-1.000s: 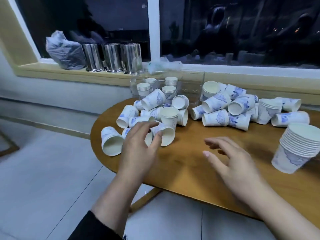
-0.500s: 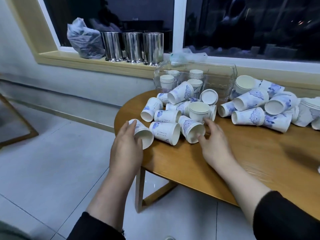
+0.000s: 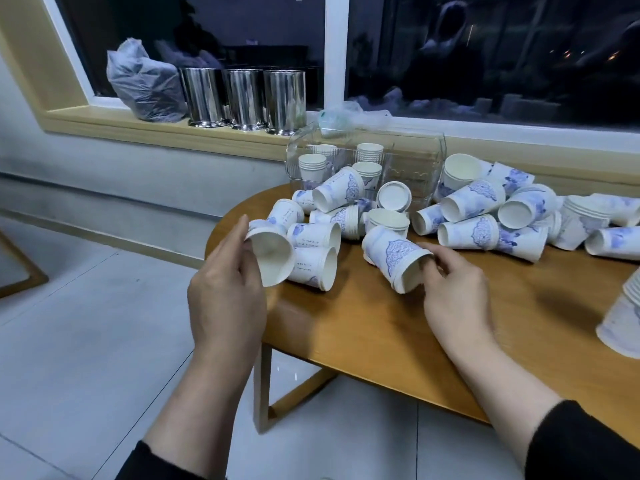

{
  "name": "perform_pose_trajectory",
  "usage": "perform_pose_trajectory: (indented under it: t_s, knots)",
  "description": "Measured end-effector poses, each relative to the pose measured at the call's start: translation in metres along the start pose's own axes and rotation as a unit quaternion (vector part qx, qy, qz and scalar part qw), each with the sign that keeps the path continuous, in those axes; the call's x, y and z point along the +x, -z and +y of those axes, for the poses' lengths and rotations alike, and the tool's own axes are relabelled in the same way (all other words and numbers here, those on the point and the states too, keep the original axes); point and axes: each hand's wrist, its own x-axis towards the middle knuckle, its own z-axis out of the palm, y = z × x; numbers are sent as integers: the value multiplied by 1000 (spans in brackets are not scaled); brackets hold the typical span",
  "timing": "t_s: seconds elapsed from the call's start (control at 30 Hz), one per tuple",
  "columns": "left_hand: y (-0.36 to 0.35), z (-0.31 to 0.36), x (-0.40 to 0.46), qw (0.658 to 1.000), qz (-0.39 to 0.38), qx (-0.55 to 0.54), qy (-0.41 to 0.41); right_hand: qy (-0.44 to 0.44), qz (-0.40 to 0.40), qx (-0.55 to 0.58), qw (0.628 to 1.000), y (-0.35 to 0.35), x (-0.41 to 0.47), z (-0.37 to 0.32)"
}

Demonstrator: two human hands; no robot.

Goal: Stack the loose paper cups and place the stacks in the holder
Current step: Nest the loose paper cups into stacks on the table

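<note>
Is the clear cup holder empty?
No. The clear holder already has short cup stacks standing upright in its left side.

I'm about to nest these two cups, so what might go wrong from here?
The cup in the left hand sits at the table's rounded edge, over the floor; if the grip slips, that cup may drop. The right hand pinches only the rim of its cup, which might crumple. Cups lying on their sides nearby may roll if nudged.
</note>
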Motion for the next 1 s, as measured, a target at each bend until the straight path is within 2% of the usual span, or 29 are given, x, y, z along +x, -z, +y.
perform_pose_trajectory:
  t_s: [0.13,0.27,0.43,0.6,0.7,0.83,0.9,1.0]
  knots:
    - [-14,43,-19,994,-42,-90,-49,16,45,118,992,50,-16,-13]
    - [-42,85,-41,973,-196,-118,-2,33,35,177,983,101,-22,-20]
    - [-83,101,-63,947,-306,-95,-6,-82,-47,291,952,118,-30,-7]
    - [-95,95,-80,902,-407,-140,-28,-149,-45,356,922,115,-30,10]
    - [-98,82,-83,881,-447,-152,-34,-149,-55,338,928,116,-25,15]
    - [-109,80,-90,879,-447,-159,-49,-130,-98,245,956,124,-16,16]
    - [-112,84,-91,888,-424,-157,-84,-115,-122,163,972,135,-7,17]
    - [-113,93,-88,890,-404,-115,-179,-40,-179,-39,982,157,10,11]
